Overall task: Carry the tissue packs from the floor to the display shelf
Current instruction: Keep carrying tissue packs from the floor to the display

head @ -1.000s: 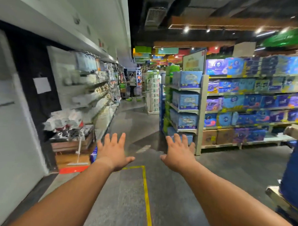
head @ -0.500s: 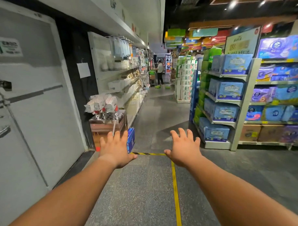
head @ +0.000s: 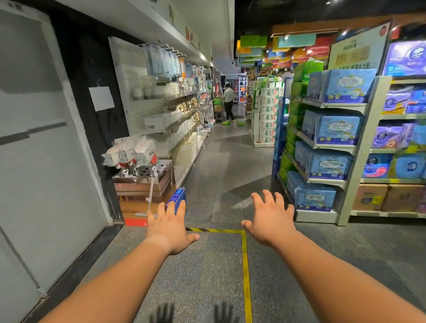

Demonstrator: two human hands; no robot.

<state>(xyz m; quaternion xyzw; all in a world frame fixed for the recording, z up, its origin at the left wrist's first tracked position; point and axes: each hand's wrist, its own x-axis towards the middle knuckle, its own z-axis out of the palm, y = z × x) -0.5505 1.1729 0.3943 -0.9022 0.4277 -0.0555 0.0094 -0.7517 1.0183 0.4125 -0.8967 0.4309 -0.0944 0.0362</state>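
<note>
Left grip: left hand [head: 169, 228] stretched forward over the floor [head: 198, 276], palm down, fingers spread and straight, grasping nothing.
Right grip: right hand [head: 269, 219] likewise released, fingers fanned, thumb out toward the left, empty.
Task's thing: the only pack seen low down is a small blue pack [head: 178, 198] standing on end near the wooden crate [head: 143, 190] at the left side of the aisle; whether it is one of the tissue packs meant here I cannot tell. No others show on the floor.
Key relation: the blue pack lies ahead of and slightly left of the hands, its lower part hidden behind the left fingertips in this view but apparently further off, not touched. Its long axis stands roughly upright, tilted a little. The left hand is the nearer one.
Display shelf: the display shelf [head: 328, 147] stacked with blue tissue packs [head: 336, 127] stands ahead on the right, well apart from both hands.
Step in hand: probably walking toward a pick-up, nothing carried.
Floor marks: yellow tape line [head: 245, 271] runs between the arms.
</note>
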